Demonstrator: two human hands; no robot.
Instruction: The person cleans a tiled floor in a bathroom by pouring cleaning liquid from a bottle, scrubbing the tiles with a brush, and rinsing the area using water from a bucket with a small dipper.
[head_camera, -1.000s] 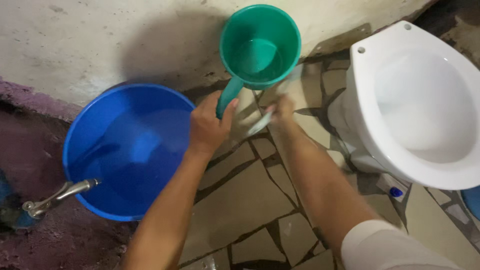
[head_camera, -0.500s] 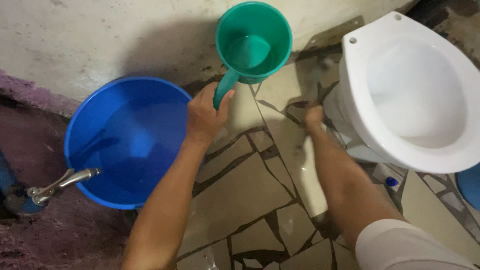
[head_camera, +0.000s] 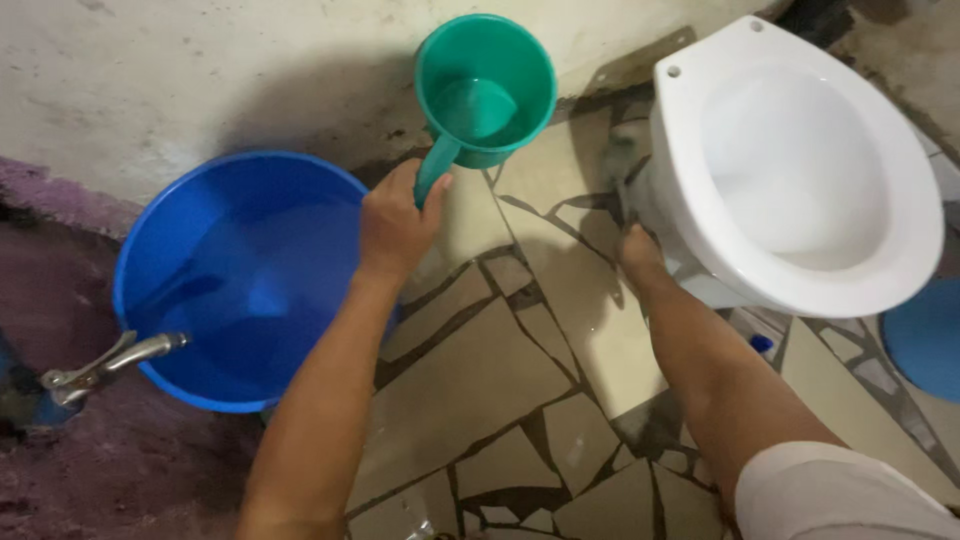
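Observation:
My left hand (head_camera: 393, 225) grips the handle of a green plastic dipper (head_camera: 486, 85) with a little water in it, held upright above the floor by the wall. My right hand (head_camera: 637, 250) is low beside the base of the white toilet bowl (head_camera: 900, 270). It is closed around a thin brush-like thing (head_camera: 617, 175) that reaches up along the toilet's side; the thing is blurred and hard to make out. A blue bucket (head_camera: 180, 215) of water stands to the left of my left arm.
A metal tap (head_camera: 105, 362) juts over the bucket's near rim. The floor (head_camera: 470, 390) is broken tan tiles with dark joints. A stained wall (head_camera: 200, 70) runs behind. A blue round thing (head_camera: 925, 340) lies at the right edge, behind the toilet.
My right hand has moved right and down from near the dipper to the toilet's base. The dipper has stayed held in my left hand, shifting slightly left.

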